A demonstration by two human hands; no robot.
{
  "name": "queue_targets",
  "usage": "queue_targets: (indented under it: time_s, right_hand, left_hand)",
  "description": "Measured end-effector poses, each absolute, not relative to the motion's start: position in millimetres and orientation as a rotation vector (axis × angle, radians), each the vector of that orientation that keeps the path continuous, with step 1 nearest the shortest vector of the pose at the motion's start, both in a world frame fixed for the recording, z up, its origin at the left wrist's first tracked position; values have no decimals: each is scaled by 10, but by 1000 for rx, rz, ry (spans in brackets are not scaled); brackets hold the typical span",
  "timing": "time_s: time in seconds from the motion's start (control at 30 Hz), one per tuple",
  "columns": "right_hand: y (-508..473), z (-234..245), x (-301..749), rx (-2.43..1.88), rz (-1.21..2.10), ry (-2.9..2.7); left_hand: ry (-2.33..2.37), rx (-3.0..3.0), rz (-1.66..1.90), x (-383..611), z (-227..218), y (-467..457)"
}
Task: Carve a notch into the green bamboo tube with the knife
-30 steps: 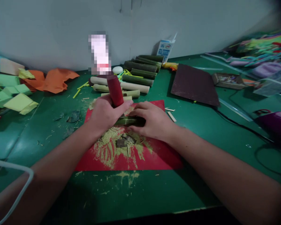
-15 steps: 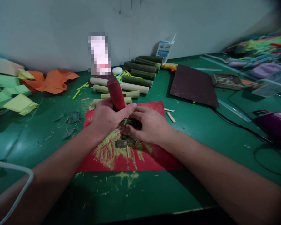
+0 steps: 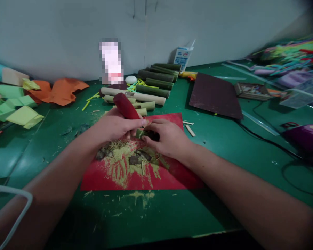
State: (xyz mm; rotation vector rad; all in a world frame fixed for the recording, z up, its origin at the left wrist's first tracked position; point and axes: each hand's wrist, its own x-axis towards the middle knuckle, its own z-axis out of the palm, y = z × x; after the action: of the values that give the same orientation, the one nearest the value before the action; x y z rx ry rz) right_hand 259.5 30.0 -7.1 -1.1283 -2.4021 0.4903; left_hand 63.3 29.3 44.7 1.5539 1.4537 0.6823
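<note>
My left hand (image 3: 113,125) is closed round a tool with a thick red handle (image 3: 124,106); the handle leans up and to the left, and the tool's working end is hidden. My right hand (image 3: 167,137) is closed on a short dark green bamboo piece (image 3: 142,133) and presses it down on a red sheet (image 3: 172,172). The two hands touch over the piece. Yellow-green shavings (image 3: 125,163) and dark bark scraps lie on the sheet just in front of my hands.
Behind the sheet lie several peeled pale sticks (image 3: 148,98) and dark green bamboo lengths (image 3: 156,75). A dark brown sheet (image 3: 214,95) lies at right, coloured paper scraps (image 3: 21,111) at left, a purple device (image 3: 306,137) with black cable far right. A wall closes the back.
The red handle has tipped down and to the left with my left hand. My right hand has slid slightly left along the bamboo piece. More shavings show at the sheet's left.
</note>
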Motion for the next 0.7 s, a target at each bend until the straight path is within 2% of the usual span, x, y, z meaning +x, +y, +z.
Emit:
queue_targets:
  time_s: [0.27,0.7]
  right_hand:
    - [303,-76,2615,-1196,564,-2345]
    - [262,13,2589,-1306,515,-2386]
  left_hand:
    - [1387,1631,1080,656,466,278]
    - [1427,1726,1175,701,126,333]
